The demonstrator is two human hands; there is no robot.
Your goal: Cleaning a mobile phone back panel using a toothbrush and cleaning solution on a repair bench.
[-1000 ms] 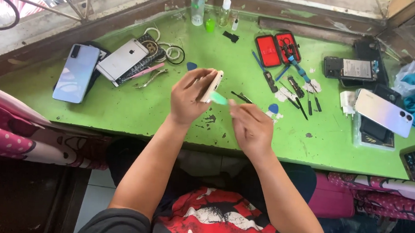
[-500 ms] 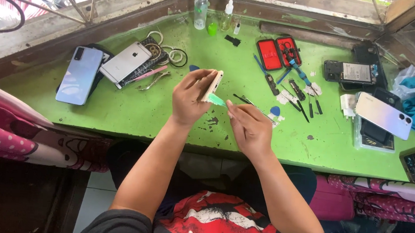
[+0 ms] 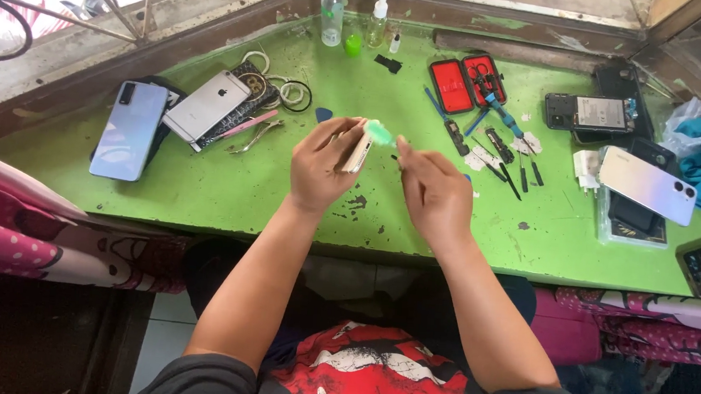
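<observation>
So, one gold phone (image 3: 358,152) is gripped edge-up in the left hand (image 3: 324,166), held over the middle of the green tabletop (image 3: 225,195). One green pick (image 3: 380,133) is pinched in the right hand (image 3: 434,195) and pressed against the phone's top edge. Two phones (image 3: 128,129) are laid face-down at the left, two bottles (image 3: 332,10) are stood at the back, and one red tool case (image 3: 468,83) is left open.

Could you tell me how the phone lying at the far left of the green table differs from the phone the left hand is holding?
The pale blue phone lies flat on the green table, back up, untouched; the held phone is lifted off the table and turned edge-on in the left hand.

The pale blue phone shows its whole back, while fingers cover most of the held phone.

The right hand brings a small green tool to the held phone only.
</observation>
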